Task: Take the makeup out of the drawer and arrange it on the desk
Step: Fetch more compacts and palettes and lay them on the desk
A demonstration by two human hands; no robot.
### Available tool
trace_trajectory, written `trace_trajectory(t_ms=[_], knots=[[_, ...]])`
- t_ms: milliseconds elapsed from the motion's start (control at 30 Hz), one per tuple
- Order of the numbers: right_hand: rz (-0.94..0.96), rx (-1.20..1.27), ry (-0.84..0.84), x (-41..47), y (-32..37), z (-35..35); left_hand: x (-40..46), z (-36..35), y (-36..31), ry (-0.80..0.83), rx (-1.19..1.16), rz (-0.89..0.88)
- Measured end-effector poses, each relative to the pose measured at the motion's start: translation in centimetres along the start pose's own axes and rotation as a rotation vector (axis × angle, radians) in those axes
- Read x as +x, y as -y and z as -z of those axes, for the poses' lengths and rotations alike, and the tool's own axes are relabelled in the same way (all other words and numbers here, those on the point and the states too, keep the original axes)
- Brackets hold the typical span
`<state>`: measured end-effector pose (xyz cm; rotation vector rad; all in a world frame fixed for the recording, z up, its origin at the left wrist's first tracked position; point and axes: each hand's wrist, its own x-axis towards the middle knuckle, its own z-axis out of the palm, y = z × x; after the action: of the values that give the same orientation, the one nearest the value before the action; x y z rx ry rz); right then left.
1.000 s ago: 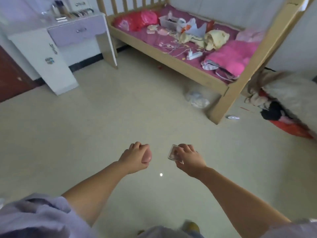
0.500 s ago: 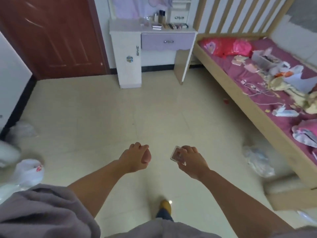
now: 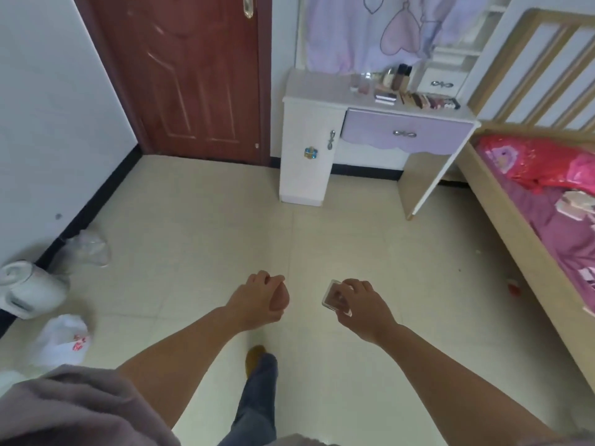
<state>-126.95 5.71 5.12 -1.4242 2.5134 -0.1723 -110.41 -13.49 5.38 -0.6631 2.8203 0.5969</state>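
Note:
My left hand point(image 3: 257, 299) is curled round a pink, rounded makeup sponge point(image 3: 279, 300) that shows at its right side. My right hand point(image 3: 360, 305) pinches a small clear square compact point(image 3: 333, 297) with a brownish inside. Both hands hang over the tiled floor, well short of the white desk point(image 3: 322, 88) at the back. The desk's purple drawer point(image 3: 405, 133) is closed. Several makeup items lie on the desk top: palettes point(image 3: 429, 101) in a row and bottles point(image 3: 402, 77) behind them.
A wooden bed frame point(image 3: 521, 249) with pink bedding runs along the right. A brown door point(image 3: 193, 69) stands left of the desk. Plastic bags point(image 3: 64, 339) and a white appliance point(image 3: 29, 289) lie by the left wall. My foot point(image 3: 256, 355) is on the floor below my hands.
The view has swung left from the bed toward the desk and door, and the desk looks closer. Both hands keep the same hold on the sponge and compact.

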Motion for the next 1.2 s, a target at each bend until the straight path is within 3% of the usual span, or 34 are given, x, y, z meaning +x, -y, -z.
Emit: trace_trajectory(t_ms=[333,533,833,1200], knots=[[-0.089,0.068,-0.049,24.2,-4.8,7.6,23.9,12.9,7.0,0.023,0.037,-0.030],[-0.123,0.047,-0.033,35.8,-12.3,10.0,38.6,15.5,7.0,0.069,0.055,-0.092],[-0.083,0.019,-0.048,56.5,-25.7,18.1,62.1,22.9,4.2,-0.055,-0.050,-0.055],[-0.062,0.052,-0.048,79.4,-34.5,23.5,86.3,30.1,7.0,-0.068,-0.067,-0.080]])
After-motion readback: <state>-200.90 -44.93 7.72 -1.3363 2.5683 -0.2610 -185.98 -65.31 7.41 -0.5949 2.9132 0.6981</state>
